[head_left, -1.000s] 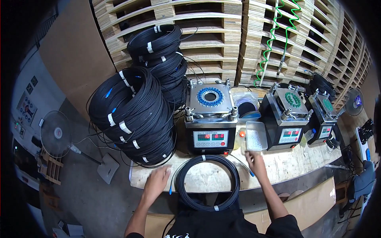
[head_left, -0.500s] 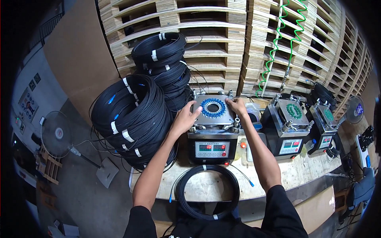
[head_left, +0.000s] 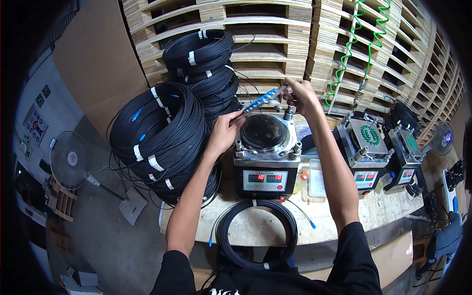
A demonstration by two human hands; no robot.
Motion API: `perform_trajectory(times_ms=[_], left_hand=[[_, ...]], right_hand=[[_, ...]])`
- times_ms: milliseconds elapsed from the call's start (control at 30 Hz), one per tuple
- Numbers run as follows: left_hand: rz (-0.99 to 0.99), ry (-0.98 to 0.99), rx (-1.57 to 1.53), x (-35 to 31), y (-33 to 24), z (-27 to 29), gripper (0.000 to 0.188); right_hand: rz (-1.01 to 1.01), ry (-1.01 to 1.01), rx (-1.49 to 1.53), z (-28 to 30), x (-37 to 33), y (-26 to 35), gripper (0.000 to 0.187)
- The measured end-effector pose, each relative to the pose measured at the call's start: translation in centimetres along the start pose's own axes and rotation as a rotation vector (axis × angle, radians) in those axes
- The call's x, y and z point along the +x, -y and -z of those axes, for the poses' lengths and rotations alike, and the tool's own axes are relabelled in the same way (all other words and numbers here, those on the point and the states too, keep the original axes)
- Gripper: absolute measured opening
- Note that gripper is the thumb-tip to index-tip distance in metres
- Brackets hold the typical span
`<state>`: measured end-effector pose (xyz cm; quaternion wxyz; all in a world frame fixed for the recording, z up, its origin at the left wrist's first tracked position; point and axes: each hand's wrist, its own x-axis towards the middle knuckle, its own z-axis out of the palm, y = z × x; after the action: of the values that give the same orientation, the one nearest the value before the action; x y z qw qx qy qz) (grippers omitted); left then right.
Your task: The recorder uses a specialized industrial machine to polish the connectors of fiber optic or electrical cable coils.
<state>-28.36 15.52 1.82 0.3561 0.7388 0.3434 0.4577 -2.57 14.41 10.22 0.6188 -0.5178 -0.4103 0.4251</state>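
Between my two hands a square metal polishing fixture plate with blue connectors [head_left: 262,101] is held up, tilted so that it shows nearly edge-on. My left hand [head_left: 226,132] grips its lower left edge, and my right hand [head_left: 302,96] pinches its higher right edge. Beneath it stands a black polishing machine [head_left: 269,181] with red lit digits on its front. Its round dark polishing pad [head_left: 264,132] lies uncovered, with metal clamp posts [head_left: 296,151] at the corners. A coil of black cable [head_left: 225,235] with blue-tipped ends rests at the table's front edge, close to me.
Tall stacks of black cable coils [head_left: 191,128] crowd the machine's left side. To the right are two more machines with green connectors [head_left: 369,135] and a clear tray [head_left: 317,178]. Wooden pallets [head_left: 265,24] rise behind, with green coiled hoses [head_left: 350,49] hanging there. A fan [head_left: 71,160] stands left.
Both hands have lifted the fixture plate off the machine and tilted it, right side higher. The dark pad beneath now shows. The view has shifted slightly.
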Motion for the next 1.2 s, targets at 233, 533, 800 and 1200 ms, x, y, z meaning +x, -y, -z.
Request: perform_trajectory(times_ms=[233, 533, 800, 1200], left_hand=[[-0.036, -0.108, 0.264, -0.3, 3.2, -0.9, 0.035], [0.271, -0.074, 0.304, 1.2, 5.6, -1.4, 0.035], [0.351, -0.21, 0.17, 2.2, 6.7, -1.4, 0.036], [0.462, 0.005, -0.074, 3.8, 8.9, -0.2, 0.033]], right_hand=[[0.058, -0.032, -0.198, -4.4, 1.8, -0.9, 0.027], [0.164, -0.23, -0.63, -6.4, 5.0, -2.7, 0.036], [0.092, -0.161, -0.816, -8.4, 6.9, -1.5, 0.05], [0.171, -0.262, -0.871, -9.0, 10.1, -4.0, 0.056]])
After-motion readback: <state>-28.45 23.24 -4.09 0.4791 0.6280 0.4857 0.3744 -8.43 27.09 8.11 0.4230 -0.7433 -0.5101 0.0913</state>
